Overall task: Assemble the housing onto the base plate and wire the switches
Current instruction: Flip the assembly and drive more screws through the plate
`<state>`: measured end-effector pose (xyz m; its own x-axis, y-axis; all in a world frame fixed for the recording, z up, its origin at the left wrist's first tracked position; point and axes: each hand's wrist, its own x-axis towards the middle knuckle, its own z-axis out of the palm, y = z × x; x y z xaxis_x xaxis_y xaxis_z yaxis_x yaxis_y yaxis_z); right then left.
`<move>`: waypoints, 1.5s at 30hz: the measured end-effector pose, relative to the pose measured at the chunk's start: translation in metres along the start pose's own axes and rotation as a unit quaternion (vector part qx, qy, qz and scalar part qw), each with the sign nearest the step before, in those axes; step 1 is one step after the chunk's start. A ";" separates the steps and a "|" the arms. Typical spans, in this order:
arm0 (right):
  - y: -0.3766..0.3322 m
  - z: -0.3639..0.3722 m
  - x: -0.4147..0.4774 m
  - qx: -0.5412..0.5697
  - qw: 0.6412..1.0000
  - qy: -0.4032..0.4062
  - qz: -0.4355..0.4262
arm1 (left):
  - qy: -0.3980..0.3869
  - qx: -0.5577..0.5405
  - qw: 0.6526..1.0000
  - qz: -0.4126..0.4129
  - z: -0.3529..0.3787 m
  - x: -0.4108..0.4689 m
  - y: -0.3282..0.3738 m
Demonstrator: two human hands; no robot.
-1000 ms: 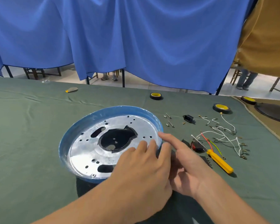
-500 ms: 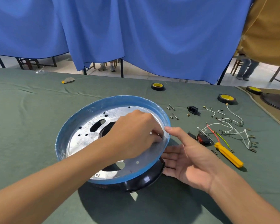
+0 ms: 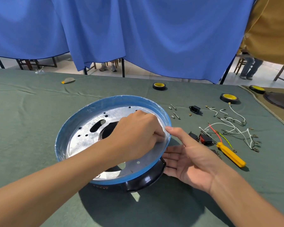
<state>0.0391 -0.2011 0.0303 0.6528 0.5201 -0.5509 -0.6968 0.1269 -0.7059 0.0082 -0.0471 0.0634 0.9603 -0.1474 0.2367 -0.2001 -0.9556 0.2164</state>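
My left grip (image 3: 138, 133) pinches the right rim of the tilted base plate (image 3: 82, 145) over the black housing (image 3: 146, 179) on the worktop (image 3: 23, 112), with my right grip (image 3: 192, 159) spread wide beside it; a slipped pinch could skew the plate.

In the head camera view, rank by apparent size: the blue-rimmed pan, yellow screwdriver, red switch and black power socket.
1. blue-rimmed pan, by far.
2. yellow screwdriver.
3. red switch and black power socket look alike; the socket lies farther off, so unranked.
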 end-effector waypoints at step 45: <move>0.004 0.001 0.004 0.027 0.999 0.015 -0.008 | -0.064 -0.081 0.959 -0.265 0.001 0.004 -0.030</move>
<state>0.0393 -0.1978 0.0258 0.6715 0.4918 -0.5543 -0.7014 0.1804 -0.6896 0.0178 -0.0195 0.0573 0.9495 0.3077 -0.0619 0.3044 -0.8547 0.4205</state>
